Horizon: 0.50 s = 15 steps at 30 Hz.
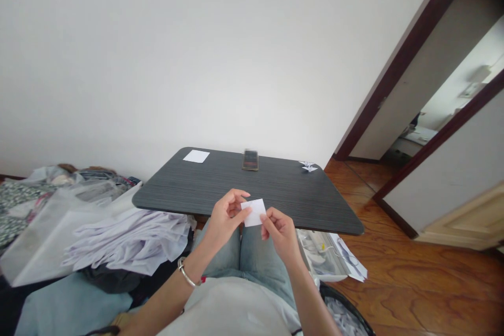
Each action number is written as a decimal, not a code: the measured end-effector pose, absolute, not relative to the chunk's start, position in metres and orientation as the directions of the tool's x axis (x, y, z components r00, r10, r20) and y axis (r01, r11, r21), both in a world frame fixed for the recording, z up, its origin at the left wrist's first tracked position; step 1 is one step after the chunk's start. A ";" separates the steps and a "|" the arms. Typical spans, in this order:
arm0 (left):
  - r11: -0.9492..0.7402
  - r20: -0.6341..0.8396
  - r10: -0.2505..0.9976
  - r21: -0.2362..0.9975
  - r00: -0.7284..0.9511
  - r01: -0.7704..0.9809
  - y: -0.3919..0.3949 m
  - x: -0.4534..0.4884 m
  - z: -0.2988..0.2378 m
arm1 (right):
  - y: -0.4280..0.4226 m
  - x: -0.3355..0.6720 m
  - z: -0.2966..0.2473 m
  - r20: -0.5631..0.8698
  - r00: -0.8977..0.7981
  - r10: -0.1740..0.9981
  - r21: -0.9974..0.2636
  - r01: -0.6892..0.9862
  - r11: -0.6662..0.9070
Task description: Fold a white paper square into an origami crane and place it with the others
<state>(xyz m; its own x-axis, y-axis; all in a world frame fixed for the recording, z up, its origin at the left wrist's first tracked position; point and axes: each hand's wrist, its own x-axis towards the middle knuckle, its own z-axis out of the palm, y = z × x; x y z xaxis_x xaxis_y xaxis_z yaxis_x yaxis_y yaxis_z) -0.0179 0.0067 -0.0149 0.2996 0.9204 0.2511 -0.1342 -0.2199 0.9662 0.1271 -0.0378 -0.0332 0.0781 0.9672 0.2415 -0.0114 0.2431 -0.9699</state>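
Observation:
Between my two hands is a small white square of paper (pixel 255 211), held just over the near edge of the dark table (pixel 220 181). My left hand (pixel 230 210) grips its left side between thumb and fingers. At its lower right corner, my right hand (pixel 279 228) pinches the paper with thumb and forefinger. Further back on the tabletop lie a flat white sheet (pixel 196 156) at the left, a phone (pixel 250 159) at the middle and folded white paper figures (pixel 309 167), like small cranes, at the right.
Heaped clothes and white cloth (pixel 134 239) lie to the left of the table. Below its right side are a white box (pixel 321 254) of small items and a dark bin (pixel 346 317) with paper scraps. A white wall (pixel 236 52) rises behind; a doorway stands at the right.

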 end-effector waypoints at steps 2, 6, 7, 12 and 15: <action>-0.231 0.256 0.910 0.966 0.326 -0.116 0.007 -0.019 -0.015 | -0.037 0.128 -0.035 0.245 0.089 0.965 -0.968 -0.034 0.249; -0.237 0.269 0.901 0.962 0.339 -0.132 0.006 -0.018 -0.014 | -0.035 0.131 -0.037 0.241 0.087 0.967 -0.962 -0.107 0.250; -0.236 0.269 0.905 0.962 0.330 -0.138 0.005 -0.018 -0.013 | -0.035 0.131 -0.037 0.236 0.083 0.968 -0.960 -0.137 0.245; -0.196 0.239 0.919 0.967 0.314 -0.160 0.004 -0.015 -0.011 | -0.036 0.135 -0.035 0.189 0.091 0.978 -0.919 -0.334 0.209; -0.179 0.231 0.918 0.967 0.323 -0.182 0.004 -0.015 -0.011 | -0.037 0.135 -0.034 0.165 0.085 0.983 -0.911 -0.369 0.184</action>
